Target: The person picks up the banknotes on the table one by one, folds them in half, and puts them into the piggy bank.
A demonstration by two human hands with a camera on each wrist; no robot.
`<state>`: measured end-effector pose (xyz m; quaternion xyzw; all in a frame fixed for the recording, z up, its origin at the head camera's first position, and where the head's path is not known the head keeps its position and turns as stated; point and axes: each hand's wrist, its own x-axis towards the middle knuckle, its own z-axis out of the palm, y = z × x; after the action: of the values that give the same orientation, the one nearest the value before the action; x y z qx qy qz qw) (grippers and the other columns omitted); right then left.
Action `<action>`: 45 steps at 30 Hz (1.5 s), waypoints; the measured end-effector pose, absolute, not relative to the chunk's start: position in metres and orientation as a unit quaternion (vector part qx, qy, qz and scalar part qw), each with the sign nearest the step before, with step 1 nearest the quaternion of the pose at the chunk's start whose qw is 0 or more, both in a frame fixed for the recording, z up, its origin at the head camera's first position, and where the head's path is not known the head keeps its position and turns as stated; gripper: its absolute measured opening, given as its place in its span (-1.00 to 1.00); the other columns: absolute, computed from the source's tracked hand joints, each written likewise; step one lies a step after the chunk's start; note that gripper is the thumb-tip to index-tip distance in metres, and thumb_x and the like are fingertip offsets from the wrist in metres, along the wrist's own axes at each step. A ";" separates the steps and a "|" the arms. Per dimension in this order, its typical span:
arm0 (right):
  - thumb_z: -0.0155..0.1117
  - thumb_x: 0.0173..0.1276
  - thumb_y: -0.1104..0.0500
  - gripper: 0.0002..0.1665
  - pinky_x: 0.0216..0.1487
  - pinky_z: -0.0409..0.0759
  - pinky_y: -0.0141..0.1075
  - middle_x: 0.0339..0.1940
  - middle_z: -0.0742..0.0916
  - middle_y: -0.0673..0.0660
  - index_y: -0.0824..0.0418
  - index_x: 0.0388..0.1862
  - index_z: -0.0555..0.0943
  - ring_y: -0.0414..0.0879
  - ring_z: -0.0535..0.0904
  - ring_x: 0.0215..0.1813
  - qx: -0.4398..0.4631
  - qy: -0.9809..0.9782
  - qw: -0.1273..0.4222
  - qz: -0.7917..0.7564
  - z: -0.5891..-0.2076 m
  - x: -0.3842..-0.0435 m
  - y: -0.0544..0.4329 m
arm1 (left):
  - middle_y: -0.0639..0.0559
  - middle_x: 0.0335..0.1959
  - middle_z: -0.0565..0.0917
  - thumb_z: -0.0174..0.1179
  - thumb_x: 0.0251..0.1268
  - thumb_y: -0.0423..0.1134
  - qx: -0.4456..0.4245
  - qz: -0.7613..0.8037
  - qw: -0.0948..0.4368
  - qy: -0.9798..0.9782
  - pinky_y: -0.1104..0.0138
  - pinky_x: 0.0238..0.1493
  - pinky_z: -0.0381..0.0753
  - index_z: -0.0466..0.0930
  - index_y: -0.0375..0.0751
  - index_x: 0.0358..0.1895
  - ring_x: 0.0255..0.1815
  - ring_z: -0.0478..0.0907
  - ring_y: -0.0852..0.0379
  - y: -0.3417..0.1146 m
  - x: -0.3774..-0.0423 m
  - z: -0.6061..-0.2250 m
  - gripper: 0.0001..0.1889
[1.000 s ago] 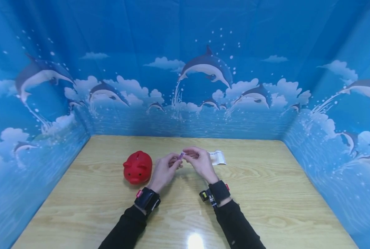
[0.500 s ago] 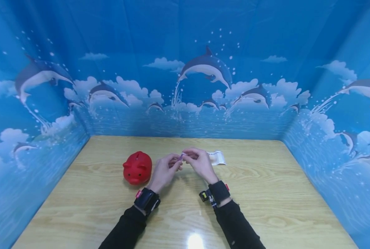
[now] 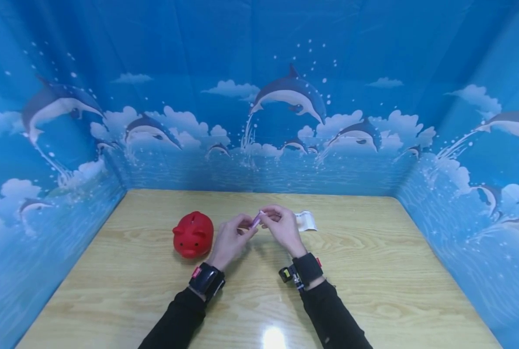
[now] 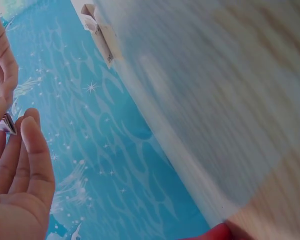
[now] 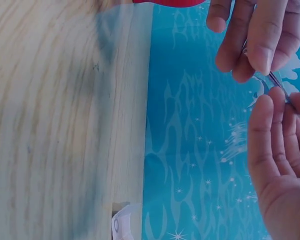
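Observation:
A small folded purple banknote point(image 3: 256, 221) is held above the table between my two hands. My left hand point(image 3: 229, 241) pinches its lower left end, and my right hand point(image 3: 284, 230) pinches the upper right end. From the left wrist, the note's layered edge point(image 4: 10, 123) shows between thumb and fingers. In the right wrist view the banknote point(image 5: 276, 82) is a thin strip seen nearly edge-on, bridging both hands. A red piggy bank point(image 3: 194, 235) with a slot on top stands just left of my left hand. Behind my right hand lies a pale, curled paper note point(image 3: 306, 221).
The wooden table point(image 3: 372, 271) ends at a blue dolphin-print curtain point(image 3: 259, 169) at the back and both sides. Black straps with small devices sit on both wrists, the left strap point(image 3: 207, 280) close below the piggy bank.
My fingers have shifted on the folded banknote, and more of its purple length shows between them now. My right hand has moved slightly right. The piggy bank and the curled note stay put.

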<state>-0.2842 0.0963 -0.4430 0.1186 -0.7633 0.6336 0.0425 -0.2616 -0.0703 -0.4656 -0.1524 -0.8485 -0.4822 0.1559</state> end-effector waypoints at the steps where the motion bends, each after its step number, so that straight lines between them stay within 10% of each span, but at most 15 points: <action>1: 0.33 0.31 0.30 -0.66 -0.10 0.69 0.05 -0.19 0.73 0.40 0.49 0.00 0.61 0.31 0.69 -0.18 0.119 -0.760 0.039 0.638 -0.443 -0.284 0.096 | 0.01 -0.24 0.78 0.38 0.19 -0.28 -0.154 -0.481 0.156 -0.849 0.41 -0.27 0.67 0.68 -0.11 -0.15 -0.21 0.71 0.19 -0.070 -0.261 -0.465 -0.83; 18: 0.29 0.37 0.14 -0.62 -0.19 0.70 -0.31 -0.16 0.77 0.21 0.38 0.05 0.64 -0.13 0.69 -0.20 0.151 -0.769 0.001 0.622 -0.452 -0.289 0.098 | 0.01 -0.19 0.79 0.29 0.29 -0.29 -0.165 -0.485 0.163 -0.843 0.29 -0.15 0.72 0.67 -0.11 -0.15 -0.15 0.74 0.17 -0.067 -0.260 -0.463 -0.89; 45: 0.23 0.43 0.21 -0.67 -0.28 0.72 -0.10 -0.17 0.74 0.43 0.44 0.01 0.63 0.27 0.65 -0.18 0.158 -0.773 -0.029 0.613 -0.431 -0.275 0.101 | -0.07 -0.09 0.76 0.29 0.30 -0.30 -0.165 -0.448 0.160 -0.864 0.16 -0.16 0.73 0.69 -0.19 0.03 -0.10 0.69 0.07 -0.075 -0.251 -0.456 -0.74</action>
<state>-0.2752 0.1006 -0.4309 0.1584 -0.7734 0.6131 -0.0290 -0.2514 -0.0748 -0.4556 -0.1647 -0.8643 -0.4476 0.1598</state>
